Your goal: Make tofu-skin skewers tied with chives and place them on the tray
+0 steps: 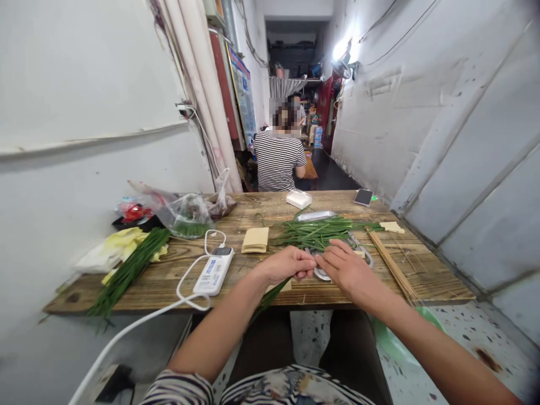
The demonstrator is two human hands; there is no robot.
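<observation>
Over the table's front edge, my left hand [294, 263] is closed, thumb against its curled fingers. Long green chive leaves [272, 295] trail out from under it toward my lap. Fingertip to fingertip with it is my right hand [343, 269], its fingers bent together; whatever they pinch is hidden. Just beyond both hands, a pile of green chives [316, 230] lies across a metal tray [316, 215]. A stack of pale yellow tofu sheets [255, 240] rests left of the pile. Part of another pale sheet [287, 286] shows beneath my left wrist.
Thin wooden skewers [392, 267] and pale rolls [392, 227] lie right. At left are a white power strip [214, 271] with its cable, another chive bunch [130, 270] and plastic bags [189, 214]. A white box [298, 198] and phone [363, 197] lie farther back; a person [278, 160] sits beyond.
</observation>
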